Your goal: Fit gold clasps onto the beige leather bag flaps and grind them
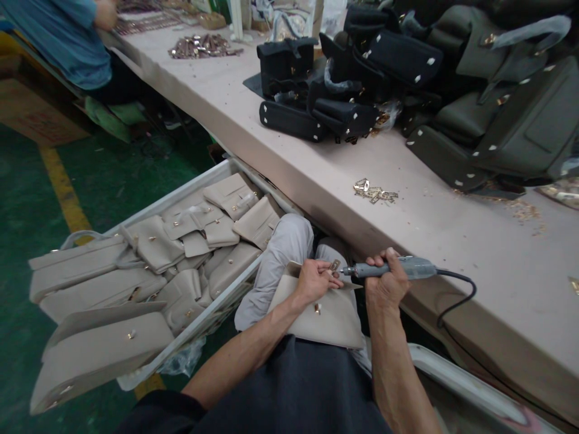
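A beige handbag (325,322) lies across my lap, with a small metal turn lock (317,309) on its front. My left hand (314,280) pinches the edge of the bag's flap together with a gold metal lock plate (335,265). In my right hand (386,280) is a grey corded electric screwdriver (414,267), gripped around its body and pointing left. The bit of the screwdriver reaches the plate near my left fingertips; whether it sits in a screw is too small to tell.
At my left stands a white crate (181,188) heaped with beige handbags (156,241). On the table (298,160) are black handbags (294,117), dark green handbags (529,120) and loose gold plates (375,191). The screwdriver's cord (470,295) hangs over the table edge. A person in blue (67,42) sits further along.
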Action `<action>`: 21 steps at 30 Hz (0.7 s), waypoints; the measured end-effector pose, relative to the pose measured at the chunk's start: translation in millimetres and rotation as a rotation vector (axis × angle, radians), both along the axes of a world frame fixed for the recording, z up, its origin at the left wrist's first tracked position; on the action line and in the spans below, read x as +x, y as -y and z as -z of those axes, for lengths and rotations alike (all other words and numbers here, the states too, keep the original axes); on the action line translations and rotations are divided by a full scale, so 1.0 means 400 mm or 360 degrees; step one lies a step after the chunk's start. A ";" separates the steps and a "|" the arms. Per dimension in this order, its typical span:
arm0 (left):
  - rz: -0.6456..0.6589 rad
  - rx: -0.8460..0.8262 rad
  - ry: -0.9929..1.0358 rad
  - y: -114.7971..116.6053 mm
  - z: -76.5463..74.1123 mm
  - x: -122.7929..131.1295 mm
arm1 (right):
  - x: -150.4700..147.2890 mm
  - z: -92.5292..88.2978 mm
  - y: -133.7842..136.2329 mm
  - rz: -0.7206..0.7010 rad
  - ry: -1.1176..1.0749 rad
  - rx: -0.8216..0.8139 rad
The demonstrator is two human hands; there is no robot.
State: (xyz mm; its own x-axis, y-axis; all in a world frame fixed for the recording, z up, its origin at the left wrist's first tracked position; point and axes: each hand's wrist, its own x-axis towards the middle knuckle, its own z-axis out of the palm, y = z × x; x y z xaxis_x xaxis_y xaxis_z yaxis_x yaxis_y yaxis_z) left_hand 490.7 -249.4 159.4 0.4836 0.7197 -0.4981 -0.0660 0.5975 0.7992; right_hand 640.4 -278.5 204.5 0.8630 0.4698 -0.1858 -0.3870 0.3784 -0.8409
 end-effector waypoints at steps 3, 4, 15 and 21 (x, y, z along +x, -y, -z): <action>-0.0002 -0.0009 -0.0007 0.000 -0.005 -0.001 | -0.004 -0.005 0.000 0.0015 0.0022 -0.0009; 0.0001 -0.0008 -0.0013 0.000 -0.007 -0.001 | -0.007 -0.008 0.000 0.0022 0.0037 -0.0011; -0.0038 -0.0022 -0.0026 0.002 -0.005 0.003 | -0.085 -0.068 -0.007 0.0122 0.0457 0.0017; 0.0007 0.0015 0.0032 -0.002 -0.003 0.002 | -0.138 -0.092 0.003 0.0039 0.0700 -0.0032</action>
State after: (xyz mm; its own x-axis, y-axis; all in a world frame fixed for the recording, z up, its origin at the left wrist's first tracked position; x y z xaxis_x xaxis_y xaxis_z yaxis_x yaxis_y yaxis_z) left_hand 491.3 -248.6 160.6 0.4964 0.7222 -0.4817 -0.0794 0.5903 0.8033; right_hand 585.1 -279.6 241.3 0.8728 0.4485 0.1926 0.0179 0.3650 -0.9308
